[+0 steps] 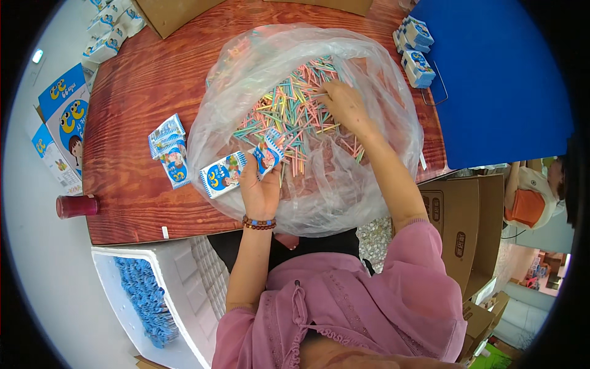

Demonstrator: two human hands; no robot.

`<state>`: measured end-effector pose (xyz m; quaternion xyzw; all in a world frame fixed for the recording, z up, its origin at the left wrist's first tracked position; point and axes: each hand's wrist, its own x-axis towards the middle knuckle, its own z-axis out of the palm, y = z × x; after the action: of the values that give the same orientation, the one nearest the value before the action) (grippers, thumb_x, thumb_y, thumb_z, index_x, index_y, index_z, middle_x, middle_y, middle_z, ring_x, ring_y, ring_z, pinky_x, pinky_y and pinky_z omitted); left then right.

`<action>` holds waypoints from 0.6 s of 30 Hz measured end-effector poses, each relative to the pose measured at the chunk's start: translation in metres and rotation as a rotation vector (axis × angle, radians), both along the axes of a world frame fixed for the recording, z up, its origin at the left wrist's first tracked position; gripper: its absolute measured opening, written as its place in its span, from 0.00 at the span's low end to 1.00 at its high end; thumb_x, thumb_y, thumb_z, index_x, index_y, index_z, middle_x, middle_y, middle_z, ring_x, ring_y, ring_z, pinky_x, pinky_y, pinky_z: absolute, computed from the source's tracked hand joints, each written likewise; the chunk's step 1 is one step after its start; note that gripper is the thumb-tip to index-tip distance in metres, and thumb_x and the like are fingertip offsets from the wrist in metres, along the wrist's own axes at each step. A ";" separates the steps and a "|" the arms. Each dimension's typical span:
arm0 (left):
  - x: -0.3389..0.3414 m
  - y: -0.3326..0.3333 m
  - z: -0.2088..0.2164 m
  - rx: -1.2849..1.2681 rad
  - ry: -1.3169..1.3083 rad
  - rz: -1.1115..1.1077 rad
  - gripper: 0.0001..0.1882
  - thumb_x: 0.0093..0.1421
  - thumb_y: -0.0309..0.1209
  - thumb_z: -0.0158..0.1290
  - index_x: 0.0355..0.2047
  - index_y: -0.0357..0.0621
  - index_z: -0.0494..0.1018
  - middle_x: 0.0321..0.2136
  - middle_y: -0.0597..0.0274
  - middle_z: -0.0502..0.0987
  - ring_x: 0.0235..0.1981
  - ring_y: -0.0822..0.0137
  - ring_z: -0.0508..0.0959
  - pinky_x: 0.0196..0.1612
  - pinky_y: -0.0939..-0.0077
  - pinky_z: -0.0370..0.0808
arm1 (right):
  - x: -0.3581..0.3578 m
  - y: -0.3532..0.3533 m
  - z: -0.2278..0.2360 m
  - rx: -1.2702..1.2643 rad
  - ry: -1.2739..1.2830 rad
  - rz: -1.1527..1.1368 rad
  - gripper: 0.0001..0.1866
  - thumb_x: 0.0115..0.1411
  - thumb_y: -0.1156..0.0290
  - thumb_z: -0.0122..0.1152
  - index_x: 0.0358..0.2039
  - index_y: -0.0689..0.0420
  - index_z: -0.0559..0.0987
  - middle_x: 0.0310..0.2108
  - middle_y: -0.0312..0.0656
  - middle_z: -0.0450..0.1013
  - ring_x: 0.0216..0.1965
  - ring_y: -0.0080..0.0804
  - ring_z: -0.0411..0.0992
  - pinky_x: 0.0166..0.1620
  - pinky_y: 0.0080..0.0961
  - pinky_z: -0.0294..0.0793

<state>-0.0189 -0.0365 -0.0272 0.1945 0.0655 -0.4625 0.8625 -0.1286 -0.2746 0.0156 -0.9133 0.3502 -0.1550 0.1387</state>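
Note:
My left hand [261,192] grips a small blue-and-white packet [268,152], held upright between thumb and fingers. Beside that thumb, a second flat packet [221,174] lies at the near left edge of a clear plastic bag [393,117]. Thin pink, yellow and teal sticks [286,104] are heaped loosely inside the spread bag. Over the right side of the heap is my right hand [346,106], its fingers bent down and pressed together among the sticks. What those fingertips hold is hidden. More packets [174,161] lie overlapping on the wood-grain table, left of the bag.
Stacked packets [419,67] stand at the far right beside a blue panel [491,80]. A red-lidded jar [77,206] and printed boxes [67,117] are at the left. Below the table's left edge sits a white foam box [163,264] with blue packets; cardboard boxes [467,227] stand right.

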 end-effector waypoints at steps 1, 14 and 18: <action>-0.001 0.002 -0.001 -0.001 0.002 0.004 0.14 0.66 0.34 0.49 0.47 0.40 0.69 0.47 0.58 0.75 0.48 0.65 0.75 0.52 0.64 0.74 | 0.003 -0.005 0.000 -0.001 0.002 0.004 0.11 0.58 0.65 0.53 0.34 0.58 0.79 0.37 0.49 0.76 0.39 0.47 0.74 0.43 0.46 0.72; 0.004 0.009 0.012 0.048 -0.082 0.024 0.13 0.66 0.35 0.50 0.46 0.40 0.69 0.45 0.60 0.76 0.46 0.65 0.76 0.50 0.65 0.75 | 0.005 -0.043 -0.008 0.123 0.050 0.187 0.07 0.51 0.71 0.58 0.29 0.60 0.77 0.29 0.47 0.76 0.32 0.46 0.75 0.37 0.38 0.73; 0.003 0.009 0.010 0.066 -0.073 0.014 0.13 0.66 0.35 0.50 0.45 0.41 0.69 0.43 0.60 0.76 0.45 0.66 0.77 0.48 0.66 0.75 | -0.007 -0.038 -0.007 0.592 -0.201 0.067 0.04 0.52 0.73 0.60 0.27 0.59 0.76 0.26 0.40 0.75 0.27 0.30 0.74 0.30 0.29 0.73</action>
<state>-0.0159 -0.0275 -0.0169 0.2391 0.0508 -0.4467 0.8607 -0.1353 -0.3126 0.0083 -0.8243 0.3344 -0.1311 0.4375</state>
